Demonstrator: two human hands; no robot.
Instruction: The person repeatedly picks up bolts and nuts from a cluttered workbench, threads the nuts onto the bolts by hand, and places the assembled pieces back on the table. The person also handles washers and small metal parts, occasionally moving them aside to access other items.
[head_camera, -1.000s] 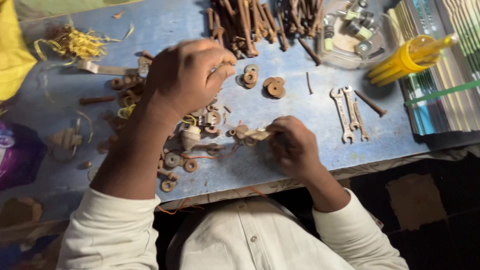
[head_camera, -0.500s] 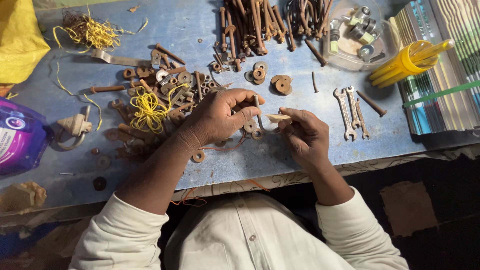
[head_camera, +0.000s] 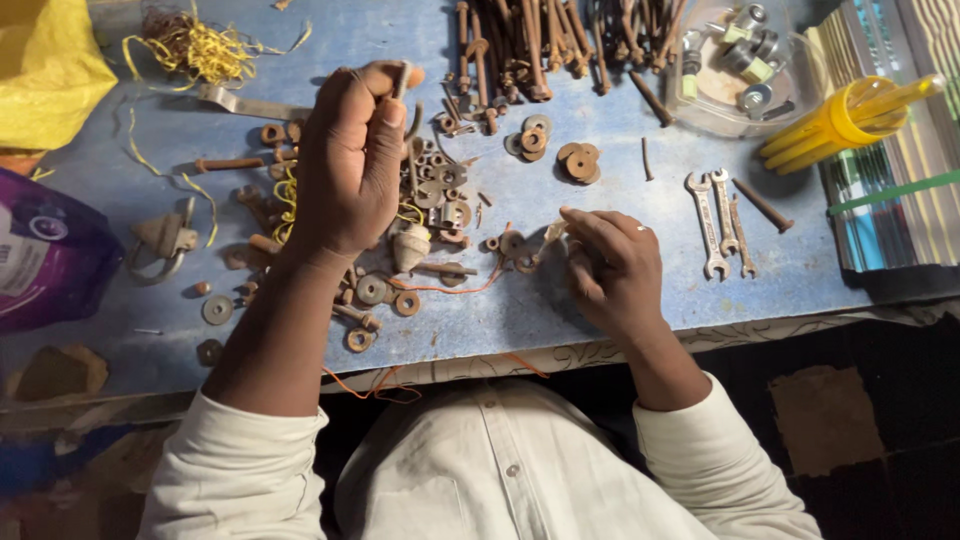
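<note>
Lifting away from the right hand (head_camera: 612, 268), which stayed low pinching a small pale part (head_camera: 552, 234) near the bench's (head_camera: 620, 310) front edge, the left hand (head_camera: 350, 160) had closed around a thin rusty bolt (head_camera: 401, 80) above the scattered washers (head_camera: 385, 290), so looks like it fetched another piece.

The left hand (head_camera: 350, 160), half a second ago beside the right hand (head_camera: 612, 268) at the desk's near edge, has lifted toward the far rusty bolts, fingers pinching a small rusty piece (head_camera: 402, 78); the yellow wire tangle is now largely covered.
</note>
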